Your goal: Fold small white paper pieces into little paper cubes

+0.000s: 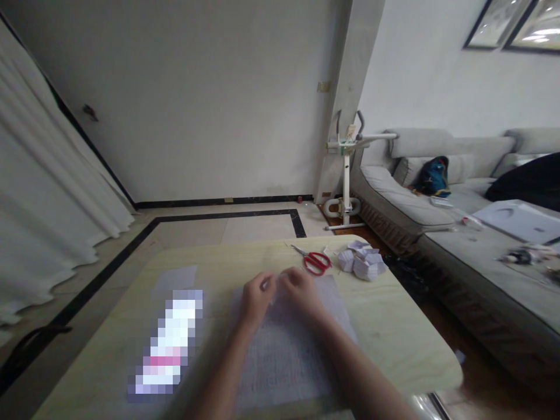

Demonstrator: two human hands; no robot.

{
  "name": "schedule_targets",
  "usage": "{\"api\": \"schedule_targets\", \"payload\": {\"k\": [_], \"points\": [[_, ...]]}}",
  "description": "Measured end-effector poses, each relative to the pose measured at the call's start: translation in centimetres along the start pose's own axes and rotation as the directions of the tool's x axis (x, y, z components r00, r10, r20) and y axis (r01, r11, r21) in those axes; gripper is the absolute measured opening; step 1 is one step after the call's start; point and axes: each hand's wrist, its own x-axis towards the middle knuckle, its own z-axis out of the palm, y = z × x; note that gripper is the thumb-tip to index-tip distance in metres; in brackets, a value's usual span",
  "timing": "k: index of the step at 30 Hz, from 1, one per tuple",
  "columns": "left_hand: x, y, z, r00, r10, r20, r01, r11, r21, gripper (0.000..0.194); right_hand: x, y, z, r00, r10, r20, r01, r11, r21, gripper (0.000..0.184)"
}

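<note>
My left hand (pixel 257 296) and my right hand (pixel 301 289) meet at the far end of a large white sheet (pixel 289 364) with faint writing, which lies on the table. The fingers of both hands are bent and pinched around a bit of pale paper (pixel 275 291) between them. Blur hides whether that bit belongs to the sheet or is separate. Just beyond my right hand lie scissors (pixel 317 263) with red handles. Several folded white paper pieces (pixel 362 261) are heaped to the right of them.
On the left of the pale wooden table (pixel 385 344) lie a flat slip of paper (pixel 177 277) and a bright, pixelated oblong (pixel 168 344). A grey sofa (pixel 464 245) runs along the right, beside a white exercise machine (pixel 346 175). A white curtain (pixel 52 192) hangs at left.
</note>
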Motion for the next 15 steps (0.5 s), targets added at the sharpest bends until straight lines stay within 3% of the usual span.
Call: {"api": "schedule_targets", "payload": {"k": [10,15], "points": [[0.0,0.3,-0.4,0.994,0.104,0.041,-0.107,0.99,0.096,0.018,0.0,1.3,0.5,0.998,-0.045,-0.032,0.043,0.997,-0.058,0.015],[0.1,0.2,-0.5,0.997,0.076,0.029,-0.077,0.995,0.06,0.017,-0.1,1.1,0.3,0.994,-0.109,-0.018,0.108,0.993,-0.057,0.018]]}}
